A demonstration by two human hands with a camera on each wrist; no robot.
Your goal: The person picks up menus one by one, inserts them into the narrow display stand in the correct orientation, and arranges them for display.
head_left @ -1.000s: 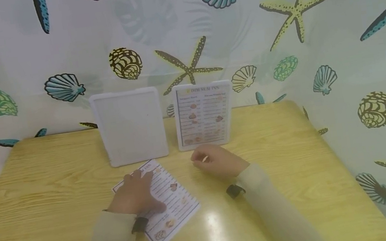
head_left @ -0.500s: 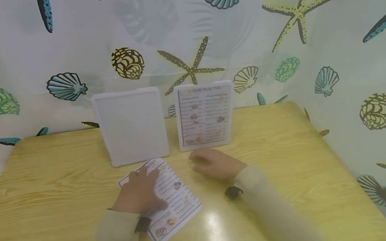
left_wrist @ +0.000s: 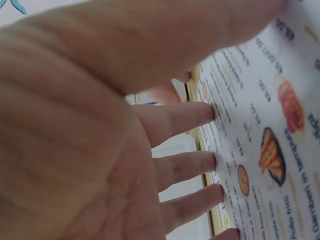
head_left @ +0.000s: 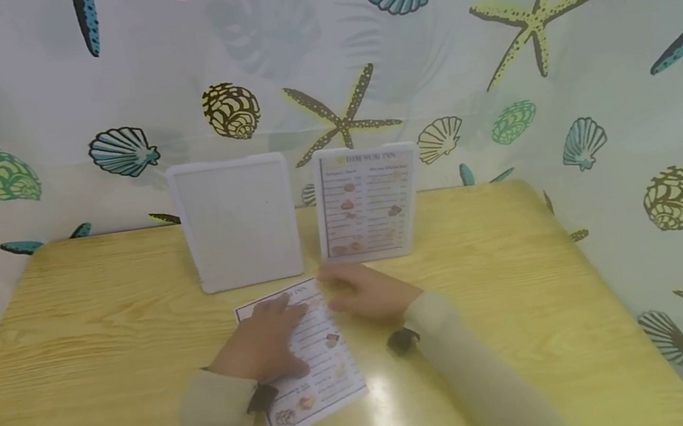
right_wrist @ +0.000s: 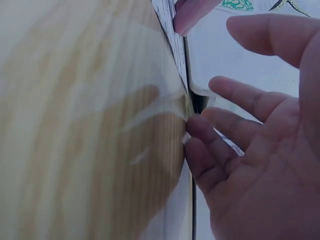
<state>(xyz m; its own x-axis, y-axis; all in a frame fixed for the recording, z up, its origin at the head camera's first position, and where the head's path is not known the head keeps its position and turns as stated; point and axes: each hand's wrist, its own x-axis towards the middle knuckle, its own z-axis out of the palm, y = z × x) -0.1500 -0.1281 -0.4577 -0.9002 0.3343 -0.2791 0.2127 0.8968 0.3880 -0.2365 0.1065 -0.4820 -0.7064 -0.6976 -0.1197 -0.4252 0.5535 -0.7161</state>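
Observation:
A printed menu sheet point(head_left: 327, 371) lies slightly turned on the wooden table. My left hand point(head_left: 264, 344) rests over its left half with fingers spread; in the left wrist view the fingertips point(left_wrist: 207, 161) touch the printed side. My right hand point(head_left: 376, 295) is at the sheet's upper right corner, its side low against the table and its fingers loosely bent. Nothing is pinched between that thumb and the fingers point(right_wrist: 240, 95) in the right wrist view. Part of the sheet's heading is hidden under my left hand.
Behind the sheet stands a blank white framed panel point(head_left: 240, 220). To its right is a smaller white frame point(head_left: 320, 209) with a "Dim Sum Inn" menu in it. A curtain point(head_left: 291, 38) printed with shells and starfish hangs behind the wooden table point(head_left: 103, 334).
The menu sheet has slid right and turned to lie straighter, with my left hand moving along on it. My right hand has shifted left to the sheet's upper corner.

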